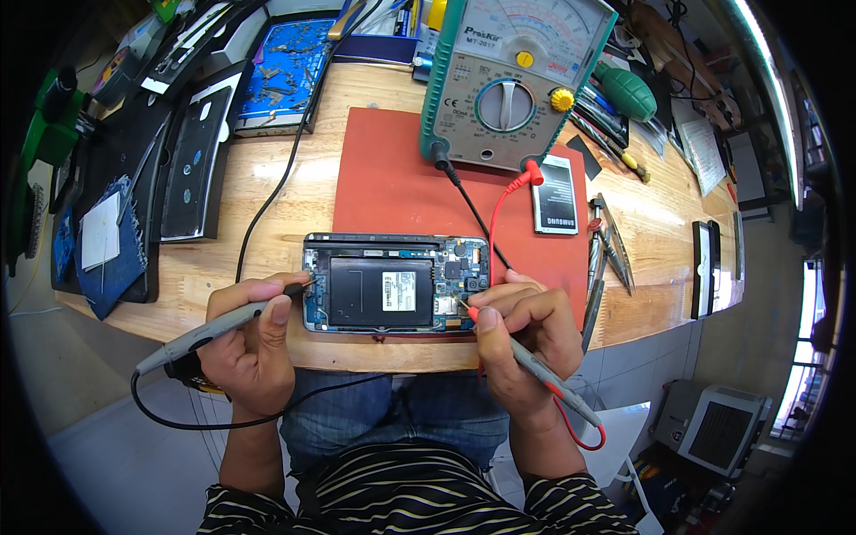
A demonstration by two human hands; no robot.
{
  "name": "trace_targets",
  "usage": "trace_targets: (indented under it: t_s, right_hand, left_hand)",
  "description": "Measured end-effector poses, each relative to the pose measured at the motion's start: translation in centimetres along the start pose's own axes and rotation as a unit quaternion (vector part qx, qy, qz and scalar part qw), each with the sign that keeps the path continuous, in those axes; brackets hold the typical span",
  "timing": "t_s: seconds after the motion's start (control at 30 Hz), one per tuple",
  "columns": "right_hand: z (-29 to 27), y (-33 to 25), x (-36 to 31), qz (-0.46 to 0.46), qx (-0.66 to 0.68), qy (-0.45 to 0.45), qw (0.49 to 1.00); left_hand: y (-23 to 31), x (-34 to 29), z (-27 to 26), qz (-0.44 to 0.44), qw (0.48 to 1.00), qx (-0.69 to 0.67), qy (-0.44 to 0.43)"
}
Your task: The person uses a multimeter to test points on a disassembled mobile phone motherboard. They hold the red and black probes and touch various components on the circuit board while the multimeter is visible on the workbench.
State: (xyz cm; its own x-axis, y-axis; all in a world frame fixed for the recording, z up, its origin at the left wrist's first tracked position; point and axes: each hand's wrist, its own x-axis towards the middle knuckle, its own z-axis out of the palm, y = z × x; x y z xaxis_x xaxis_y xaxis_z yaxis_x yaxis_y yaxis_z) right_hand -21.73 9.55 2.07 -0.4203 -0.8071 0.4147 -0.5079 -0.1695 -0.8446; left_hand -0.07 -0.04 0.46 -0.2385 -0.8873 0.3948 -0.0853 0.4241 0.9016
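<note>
Opened smartphone [361, 290] lies flat straight ahead of you, close to the near edge of the tabletop [294, 214], with its long axis running left to right, roughly in line with that edge. Most of it rests on the red mat [383, 169], along the mat's near edge, while its left end reaches past the mat's left edge over bare wood. You have one hand at each end of that axis. Your left hand [251, 352] is curled round the grey test probe with the black collar [198, 337], finger and thumb close together on the grip, its tip pointing in over the phone's left end. Your right hand [539, 334] is the nearer: its fingers overlap the phone's near right corner in this view, closed in a pinch on the grey test probe with the red collar [535, 367]. That tip slants left and away from you over the circuit board [453, 267], right of the black battery bay. Whether either tip presses on metal, you cannot tell from here. Beyond the phone, toward the mat's far right corner, stands the analogue multimeter [486, 71]; the loose battery [555, 198] lies by the mat's right edge.
</note>
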Motion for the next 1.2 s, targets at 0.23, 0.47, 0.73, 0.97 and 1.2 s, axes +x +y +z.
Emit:
trace_targets:
  t_s: [0.23,0.47,0.73,0.97,1.2]
  right_hand:
    - [0.10,0.06,-0.14,0.010,0.016,0.009,1.000]
    - [-0.04,0.04,-0.14,0.005,0.012,0.003,1.000]
    - [-0.06,0.01,-0.11,0.005,0.007,0.000,1.000]
    - [0.03,0.05,-0.11,0.004,0.009,0.004,1.000]
    - [-0.01,-0.01,-0.10,0.006,0.002,0.003,1.000]
  left_hand:
    - [0.04,0.10,-0.04,0.007,1.000,0.007,-0.004]
    - [0.11,0.07,-0.05,0.007,1.000,0.009,-0.006]
    - [0.12,0.06,-0.01,0.004,1.000,0.001,-0.004]
    - [0.01,0.03,-0.08,0.005,1.000,0.012,-0.005]
    - [0.00,0.02,-0.04,0.008,1.000,0.004,-0.002]
